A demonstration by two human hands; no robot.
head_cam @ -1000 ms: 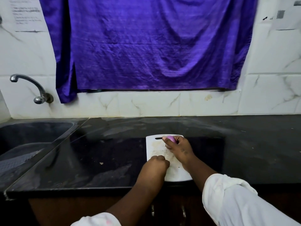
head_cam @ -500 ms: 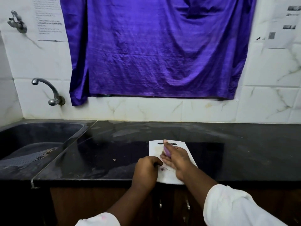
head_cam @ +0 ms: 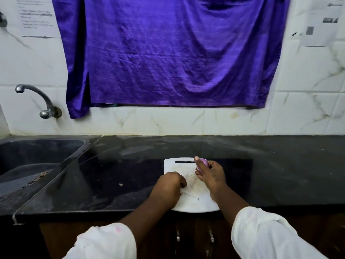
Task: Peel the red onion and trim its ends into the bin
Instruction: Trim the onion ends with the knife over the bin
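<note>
Red onion [head_cam: 202, 163], head view: peeled pale purple, held off the surface above the far end of a white cutting board [head_cam: 196, 201], just beside the board's dark handle slot. Right hand [head_cam: 210, 175] grips it, fingers and thumb curled round the bulb, with one fingertip poking up at its far side. Only the upper part of the onion shows; the rest is hidden behind the fingers.

Left hand [head_cam: 169, 186] rests on the left edge of the board, knuckles up, fingers curled under; cannot tell whether they hold anything. Board surface is smeared, with a few small dark scraps near the left hand. Both forearms come out of white sleeves [head_cam: 261, 232].

The board lies at the front edge of a black countertop [head_cam: 112, 165]. A dark sink [head_cam: 37, 152] sits at the left, with a metal tap [head_cam: 40, 100] on the tiled wall above it. Purple cloth [head_cam: 168, 53] hangs across the wall, a printed paper sheet [head_cam: 35, 17] to its left.
</note>
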